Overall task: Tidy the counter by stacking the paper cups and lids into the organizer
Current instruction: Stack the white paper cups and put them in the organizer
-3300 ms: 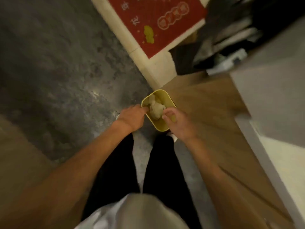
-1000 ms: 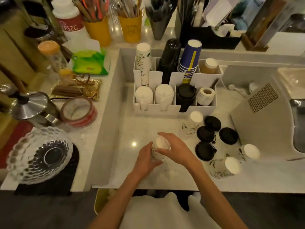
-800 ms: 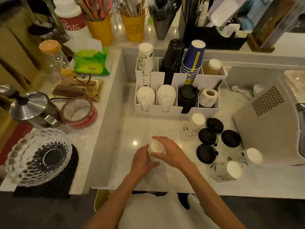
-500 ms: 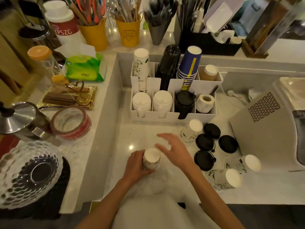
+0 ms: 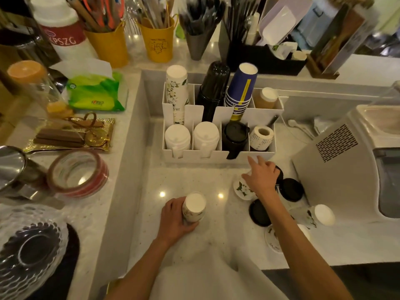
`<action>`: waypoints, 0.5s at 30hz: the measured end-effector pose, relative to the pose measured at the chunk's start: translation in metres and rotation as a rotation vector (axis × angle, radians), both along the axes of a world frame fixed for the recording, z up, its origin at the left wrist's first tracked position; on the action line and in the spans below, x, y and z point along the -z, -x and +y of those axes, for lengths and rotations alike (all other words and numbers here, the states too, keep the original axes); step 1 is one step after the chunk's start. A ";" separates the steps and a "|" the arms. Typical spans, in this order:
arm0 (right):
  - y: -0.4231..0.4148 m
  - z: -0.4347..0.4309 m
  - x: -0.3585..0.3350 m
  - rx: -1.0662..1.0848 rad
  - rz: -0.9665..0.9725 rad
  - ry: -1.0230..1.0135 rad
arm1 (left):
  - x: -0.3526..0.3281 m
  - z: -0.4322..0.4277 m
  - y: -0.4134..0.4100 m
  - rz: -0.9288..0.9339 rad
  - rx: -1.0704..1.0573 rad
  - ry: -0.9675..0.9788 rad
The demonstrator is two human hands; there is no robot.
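Note:
My left hand [image 5: 174, 218] grips a floral paper cup [image 5: 194, 207], upside down, low over the white counter. My right hand [image 5: 262, 176] reaches over a second floral cup [image 5: 242, 189] standing in front of the white organizer [image 5: 216, 155], fingers spread across its top. The organizer holds a floral cup stack [image 5: 176, 94], black cups [image 5: 213, 89], blue cups [image 5: 240, 89], white lids [image 5: 177, 137] and black lids [image 5: 234, 135]. Loose black lids [image 5: 291, 189] and two more floral cups [image 5: 318, 215] lie to the right, partly behind my right forearm.
A grey machine [image 5: 346, 169] stands at the right. On the raised ledge to the left sit a tape roll [image 5: 78, 172], a glass dish [image 5: 26, 252] and a tissue pack [image 5: 95, 92]. Yellow pots [image 5: 158, 44] with utensils line the back.
Both hands held one floral cup a second ago. My right hand let go and moved right and forward onto the cup by the organizer. My left hand kept the first cup.

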State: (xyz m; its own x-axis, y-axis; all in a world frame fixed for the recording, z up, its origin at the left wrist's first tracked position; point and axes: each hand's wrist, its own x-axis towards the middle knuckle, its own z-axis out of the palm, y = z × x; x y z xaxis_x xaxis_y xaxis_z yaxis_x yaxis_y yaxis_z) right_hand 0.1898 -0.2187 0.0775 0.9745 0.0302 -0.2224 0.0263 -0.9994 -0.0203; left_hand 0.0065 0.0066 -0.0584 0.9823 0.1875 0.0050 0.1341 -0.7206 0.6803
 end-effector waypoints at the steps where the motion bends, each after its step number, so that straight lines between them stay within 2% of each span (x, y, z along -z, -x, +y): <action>1: 0.001 -0.002 0.001 -0.021 -0.017 0.008 | 0.000 0.000 0.001 -0.006 -0.003 0.001; 4: 0.006 -0.010 0.001 0.022 -0.064 -0.042 | 0.000 -0.001 0.001 -0.022 -0.003 -0.004; 7: 0.007 -0.018 0.005 0.182 0.077 -0.253 | -0.001 -0.001 0.000 -0.017 -0.006 -0.003; 9: 0.012 -0.020 0.011 0.212 0.162 -0.343 | -0.001 -0.001 0.000 -0.011 -0.008 0.002; 13: 0.017 -0.017 0.013 0.164 0.252 -0.280 | 0.000 -0.002 0.000 -0.012 -0.015 0.014; 15: 0.016 -0.016 0.003 0.138 0.264 -0.334 | 0.000 -0.002 -0.001 -0.004 -0.026 0.018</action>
State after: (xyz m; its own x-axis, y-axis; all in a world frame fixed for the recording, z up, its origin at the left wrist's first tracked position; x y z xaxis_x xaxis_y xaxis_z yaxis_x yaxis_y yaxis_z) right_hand 0.1739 -0.2344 0.0742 0.8856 0.0161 -0.4642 -0.1566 -0.9306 -0.3309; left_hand 0.0071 0.0045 -0.0587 0.9771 0.2127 0.0055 0.1494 -0.7044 0.6939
